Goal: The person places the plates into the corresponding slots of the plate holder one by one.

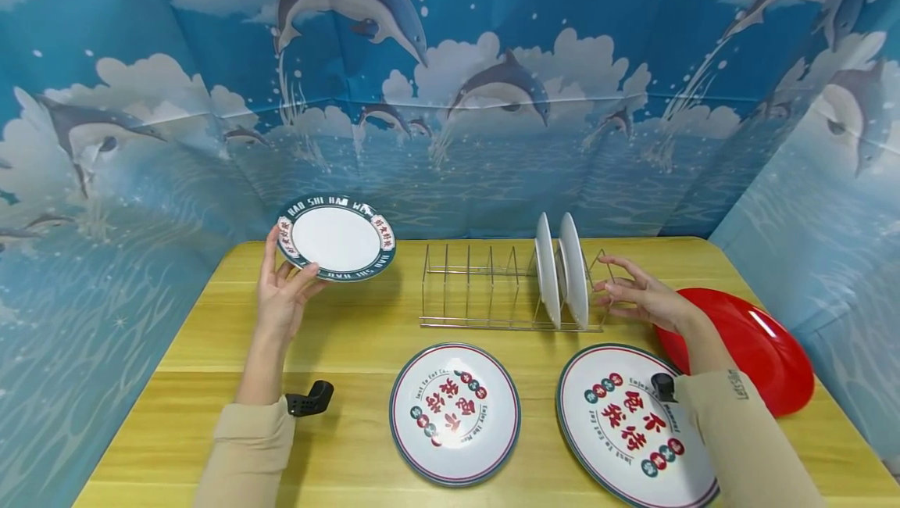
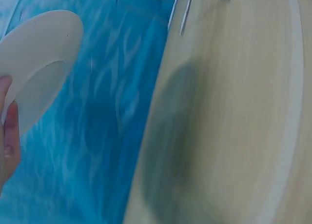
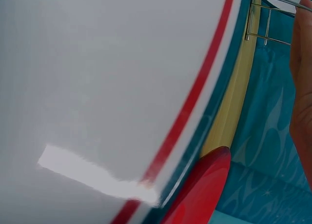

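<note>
My left hand (image 1: 284, 293) holds a white plate with a dark green lettered rim (image 1: 336, 238) by its lower left edge, raised and tilted above the back left of the table. In the left wrist view, the pale underside of this plate (image 2: 44, 63) shows, with fingers (image 2: 11, 131) against it. At the right end of a wire dish rack (image 1: 478, 324), my right hand (image 1: 643, 297) grips the end wires, thumb and fingers bent around them. Two white plates (image 1: 575, 270) stand on edge in the rack's right slots, close to that hand.
A white plate with red characters (image 1: 455, 414) lies in front of the rack. To its right lies a larger similar plate (image 1: 626, 445), partly under the right sleeve. A red oval plate (image 1: 755, 352) is at the table's right side. A dolphin-printed cloth (image 1: 450, 141) hangs behind.
</note>
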A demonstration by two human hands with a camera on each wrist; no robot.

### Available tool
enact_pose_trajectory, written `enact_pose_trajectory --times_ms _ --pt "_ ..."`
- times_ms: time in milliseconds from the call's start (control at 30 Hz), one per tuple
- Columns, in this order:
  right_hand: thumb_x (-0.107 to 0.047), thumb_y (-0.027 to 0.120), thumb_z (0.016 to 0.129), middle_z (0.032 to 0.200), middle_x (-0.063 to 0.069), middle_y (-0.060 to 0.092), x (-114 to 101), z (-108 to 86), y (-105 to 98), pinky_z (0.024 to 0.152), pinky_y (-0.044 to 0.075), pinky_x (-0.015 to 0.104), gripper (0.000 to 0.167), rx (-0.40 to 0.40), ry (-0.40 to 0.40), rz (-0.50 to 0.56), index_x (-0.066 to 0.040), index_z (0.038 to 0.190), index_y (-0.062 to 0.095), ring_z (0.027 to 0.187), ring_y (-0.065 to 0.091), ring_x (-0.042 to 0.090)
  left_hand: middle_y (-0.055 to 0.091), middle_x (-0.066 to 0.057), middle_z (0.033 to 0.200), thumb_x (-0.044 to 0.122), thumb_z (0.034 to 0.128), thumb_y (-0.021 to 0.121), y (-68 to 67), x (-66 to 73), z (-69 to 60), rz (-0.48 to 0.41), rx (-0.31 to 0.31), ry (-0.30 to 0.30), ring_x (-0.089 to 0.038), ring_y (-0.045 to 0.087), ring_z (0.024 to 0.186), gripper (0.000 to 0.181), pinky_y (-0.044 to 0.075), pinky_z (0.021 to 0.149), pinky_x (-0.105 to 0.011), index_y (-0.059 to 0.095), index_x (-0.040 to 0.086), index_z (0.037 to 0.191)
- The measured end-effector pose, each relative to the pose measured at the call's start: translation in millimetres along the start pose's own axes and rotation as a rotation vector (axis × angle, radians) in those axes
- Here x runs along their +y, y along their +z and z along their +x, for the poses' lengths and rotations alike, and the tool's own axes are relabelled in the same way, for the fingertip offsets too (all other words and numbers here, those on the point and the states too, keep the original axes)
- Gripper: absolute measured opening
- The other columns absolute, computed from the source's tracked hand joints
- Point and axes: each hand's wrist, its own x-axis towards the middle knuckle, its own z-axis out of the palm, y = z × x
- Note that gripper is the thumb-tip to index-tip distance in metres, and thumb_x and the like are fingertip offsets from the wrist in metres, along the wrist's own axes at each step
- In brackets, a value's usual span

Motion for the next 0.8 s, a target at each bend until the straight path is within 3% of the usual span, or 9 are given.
enact_pose_trajectory --times_ms 200,400,633,800 --pt "-0.017 0.048 0.096 0.122 0.009 0.051 0.1 0.3 -0.1 0.086 0.051 0.027 0.061 -0.003 -0.005 -0.002 -0.022 0.145 0.013 0.105 0.057 0.021 0.031 -0.012 0.131 -0.017 0.0835 0.05 44.3 -8.9 0.0 0.087 -0.154 -0.045 -0.019 0.053 0.1 0.085 0.055 0.075 -0.03 0.02 0.032 0.145" --pt "-0.017 0.048 0.096 0.121 0.007 0.052 1.1 -0.1 -0.8 0.086 0.051 0.027 0.06 -0.002 -0.004 0.001 -0.023 0.145 0.013 0.106 0.057 0.022 0.033 -0.016 0.13 -0.012 0.0828 0.056 86.9 -24.0 -2.2 0.193 -0.284 -0.075 -0.019 0.055 0.098 0.083 0.055 0.074 -0.029 0.022 0.031 0.145" --pt "-0.017 0.048 0.096 0.119 0.003 0.053 1.4 0.5 -0.2 0.086 0.05 0.027 0.059 0.009 0.006 0.0 -0.024 0.144 0.015 0.104 0.058 0.019 0.037 -0.019 0.124 -0.01 0.082 0.058 125.7 -43.7 -2.7 0.216 -0.399 -0.092 -0.02 0.055 0.094 0.081 0.055 0.077 -0.037 0.025 0.03 0.145" --pt "-0.018 0.049 0.095 0.117 0.0 0.055 0.3 0.6 0.4 0.086 0.051 0.027 0.059 0.016 0.016 0.009 -0.026 0.144 0.016 0.103 0.058 0.018 0.04 -0.02 0.123 -0.008 0.0818 0.061 147.8 -55.7 -6.3 0.308 -0.458 -0.094 -0.023 0.055 0.093 0.08 0.054 0.076 -0.043 0.026 0.027 0.145"
